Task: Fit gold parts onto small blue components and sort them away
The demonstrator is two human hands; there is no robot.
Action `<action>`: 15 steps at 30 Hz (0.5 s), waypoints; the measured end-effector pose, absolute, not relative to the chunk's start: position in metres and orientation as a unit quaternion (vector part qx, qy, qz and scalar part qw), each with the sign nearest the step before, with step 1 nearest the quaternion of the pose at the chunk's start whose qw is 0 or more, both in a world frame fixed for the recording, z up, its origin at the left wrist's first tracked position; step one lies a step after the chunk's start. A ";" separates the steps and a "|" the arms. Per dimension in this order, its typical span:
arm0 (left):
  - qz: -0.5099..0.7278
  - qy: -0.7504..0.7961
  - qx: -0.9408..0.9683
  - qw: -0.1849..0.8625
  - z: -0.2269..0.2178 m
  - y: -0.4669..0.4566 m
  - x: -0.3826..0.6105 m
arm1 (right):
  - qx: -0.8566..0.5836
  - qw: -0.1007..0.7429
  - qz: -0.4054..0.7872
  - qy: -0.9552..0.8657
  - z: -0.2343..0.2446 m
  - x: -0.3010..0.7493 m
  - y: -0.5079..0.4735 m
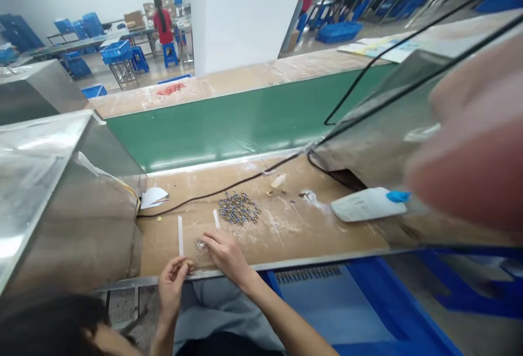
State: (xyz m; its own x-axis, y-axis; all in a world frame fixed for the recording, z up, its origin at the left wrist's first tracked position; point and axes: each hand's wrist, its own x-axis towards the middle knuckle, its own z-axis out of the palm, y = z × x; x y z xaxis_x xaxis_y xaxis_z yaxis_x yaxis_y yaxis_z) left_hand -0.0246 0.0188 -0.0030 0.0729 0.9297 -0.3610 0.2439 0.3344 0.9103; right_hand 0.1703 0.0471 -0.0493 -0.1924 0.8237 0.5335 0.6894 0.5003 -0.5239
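My left hand (174,278) is at the front edge of the brown bench, thumb and fingers pinched together. What they hold is too small to make out. A white strip (180,235) lies just beyond these fingertips; whether they touch it I cannot tell. To the right, my right hand (225,252) reaches over the bench with its fingers closed, the tips at a small round metal piece (200,244). Anything between those fingers is hidden. Beyond this hand lie a shorter white strip (216,219) and a pile of small metal parts (239,207) with bluish tints.
Metal housings (102,209) flank the bench. A black cable (220,195) crosses it, and a white bottle (363,205) lies at right. Below is a blue crate (392,301). A dark-haired head (53,323) shows lower left; a blurred skin-coloured shape (478,143) covers the right.
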 end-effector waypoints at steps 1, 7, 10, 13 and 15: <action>0.308 0.601 0.485 0.555 -0.007 0.018 -0.025 | -0.493 0.400 0.077 -0.769 -0.050 0.172 0.046; 0.287 0.597 0.480 0.576 -0.032 0.016 -0.035 | -0.515 0.387 0.072 -0.761 -0.066 0.175 0.041; 0.284 0.599 0.474 0.580 -0.039 0.013 -0.036 | -0.527 0.383 0.070 -0.755 -0.070 0.176 0.042; 0.289 0.602 0.471 0.577 -0.045 0.012 -0.036 | -0.536 0.387 0.055 -0.749 -0.070 0.176 0.042; 0.293 0.601 0.472 0.575 -0.049 0.011 -0.036 | -0.542 0.392 0.038 -0.743 -0.070 0.176 0.042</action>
